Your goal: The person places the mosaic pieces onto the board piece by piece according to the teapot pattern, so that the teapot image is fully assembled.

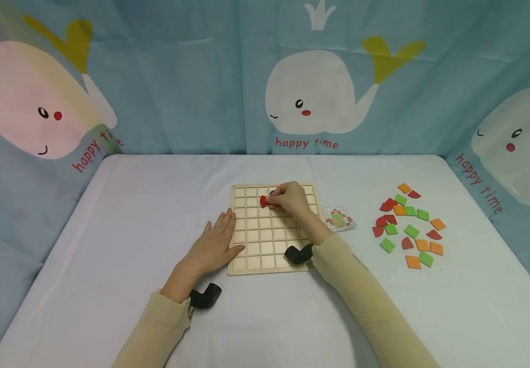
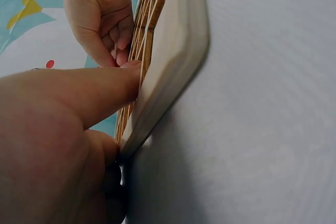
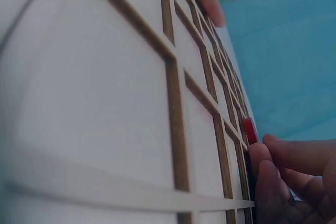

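Note:
A square wooden grid board (image 1: 253, 241) lies on the table. Against its left edge rests my left hand (image 1: 211, 248), fingers extended and thumb over the rim; the left wrist view shows this thumb (image 2: 113, 87) on the board's edge. Over the board's upper part, my right hand (image 1: 291, 198) pinches a small red fan-shaped piece (image 1: 263, 202) between thumb and fingertips. The right wrist view shows the red piece (image 3: 250, 130) right at the fingertips, low over the grid. A blue piece (image 1: 272, 192) sits beside those fingers, partly hidden by them.
A card with a coloured pattern (image 1: 339, 219) lies at the board's right side. Farther right are scattered several green squares (image 1: 411, 231), orange squares (image 1: 413, 262) and red quarter-circle pieces (image 1: 407, 243). A curtain with whales (image 1: 310, 92) hangs behind the table.

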A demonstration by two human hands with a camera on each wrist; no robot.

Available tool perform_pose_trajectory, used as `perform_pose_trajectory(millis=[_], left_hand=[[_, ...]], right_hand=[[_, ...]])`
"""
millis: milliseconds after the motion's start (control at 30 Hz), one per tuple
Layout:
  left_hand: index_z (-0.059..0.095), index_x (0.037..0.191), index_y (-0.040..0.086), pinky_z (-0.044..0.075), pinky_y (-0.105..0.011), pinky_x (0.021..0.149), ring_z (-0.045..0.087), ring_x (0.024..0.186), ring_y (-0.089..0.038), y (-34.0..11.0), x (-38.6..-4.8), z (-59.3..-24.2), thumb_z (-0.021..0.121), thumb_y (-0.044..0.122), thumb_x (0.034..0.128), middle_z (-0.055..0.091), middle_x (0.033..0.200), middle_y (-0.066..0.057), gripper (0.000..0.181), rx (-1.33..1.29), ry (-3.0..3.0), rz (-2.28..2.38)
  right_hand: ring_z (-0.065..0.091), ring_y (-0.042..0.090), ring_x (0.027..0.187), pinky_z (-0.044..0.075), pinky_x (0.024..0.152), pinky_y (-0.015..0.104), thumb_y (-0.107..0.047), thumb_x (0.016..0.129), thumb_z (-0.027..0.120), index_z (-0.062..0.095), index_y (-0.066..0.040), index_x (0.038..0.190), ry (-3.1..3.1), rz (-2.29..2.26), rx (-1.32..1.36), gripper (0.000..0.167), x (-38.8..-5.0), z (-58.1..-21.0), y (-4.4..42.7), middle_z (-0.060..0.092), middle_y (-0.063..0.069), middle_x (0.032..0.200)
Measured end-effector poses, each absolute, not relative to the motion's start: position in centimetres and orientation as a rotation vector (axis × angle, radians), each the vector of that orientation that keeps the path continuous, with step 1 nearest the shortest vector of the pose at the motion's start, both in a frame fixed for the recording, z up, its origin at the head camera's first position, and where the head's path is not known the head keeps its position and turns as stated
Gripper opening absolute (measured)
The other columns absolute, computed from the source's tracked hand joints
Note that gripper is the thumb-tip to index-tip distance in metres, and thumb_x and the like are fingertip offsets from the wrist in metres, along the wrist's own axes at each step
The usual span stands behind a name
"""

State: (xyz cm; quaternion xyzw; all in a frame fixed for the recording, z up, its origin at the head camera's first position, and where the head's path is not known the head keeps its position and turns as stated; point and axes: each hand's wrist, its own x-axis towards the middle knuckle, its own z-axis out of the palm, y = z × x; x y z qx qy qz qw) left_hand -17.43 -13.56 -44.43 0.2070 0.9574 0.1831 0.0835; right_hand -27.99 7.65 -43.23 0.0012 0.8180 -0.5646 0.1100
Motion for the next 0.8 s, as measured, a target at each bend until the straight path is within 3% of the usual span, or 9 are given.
perform_pose_trajectory(millis=[433,800], left_hand=[[0.014,0.146,-0.009,0.013,-0.058,0.109,0.01,0.141,-0.037,-13.55,-17.51,-44.35,0.053,0.036,0.096,0.008,0.154,-0.023,0.078,0.619,2.851,0.54],[0.015,0.146,-0.011,0.013,-0.058,0.109,0.01,0.141,-0.038,-13.54,-17.41,-44.18,0.052,0.034,0.0962,0.008,0.154,-0.024,0.077,0.614,2.841,0.545]], right_hand=[[0.064,0.014,0.056,0.055,0.055,0.027,-0.002,0.083,0.07,0.069,0.005,0.09,2.443,-1.62,-0.081,0.01,-28.13,-43.34,7.6,0.069,0.017,0.081],[0.063,0.016,0.056,0.052,0.051,0.025,-0.011,0.082,0.074,0.07,-0.002,0.088,2.618,-1.413,-0.158,0.011,-28.35,-43.51,7.12,0.069,0.009,0.078]])
